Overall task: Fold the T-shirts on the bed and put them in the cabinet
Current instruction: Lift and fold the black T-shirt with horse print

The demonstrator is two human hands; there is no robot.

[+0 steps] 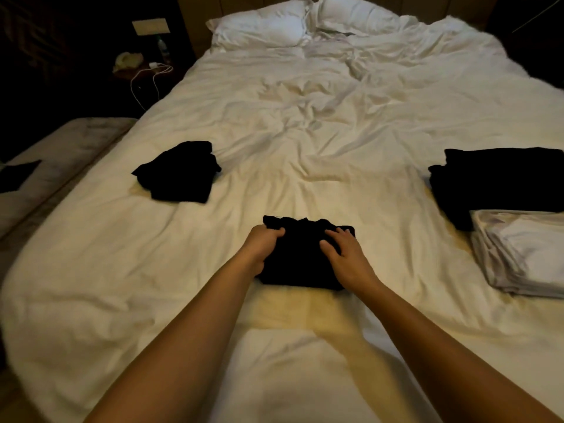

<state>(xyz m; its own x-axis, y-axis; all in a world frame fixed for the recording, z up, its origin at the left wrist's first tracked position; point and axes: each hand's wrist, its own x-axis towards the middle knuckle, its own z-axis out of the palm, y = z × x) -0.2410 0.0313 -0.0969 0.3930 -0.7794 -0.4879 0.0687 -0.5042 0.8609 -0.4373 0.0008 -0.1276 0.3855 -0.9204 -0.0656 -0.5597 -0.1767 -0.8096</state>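
Observation:
A folded black T-shirt (297, 257) lies on the white bed (305, 132) near its front edge. My left hand (259, 247) grips the shirt's left edge, thumb curled over the top. My right hand (345, 254) rests flat on the shirt's right half with fingers spread. A second black T-shirt (180, 172), loosely bunched, lies further back on the left. At the right edge sits a stack of folded black garments (494, 181), and in front of it a stack of folded white garments (525, 251). No cabinet is in view.
Two white pillows (299, 22) lie at the head of the bed. A dark nightstand (143, 68) at the back left holds a bottle, a charger cable and a small bundle. A low padded bench (45, 166) stands along the left side with a dark item on it.

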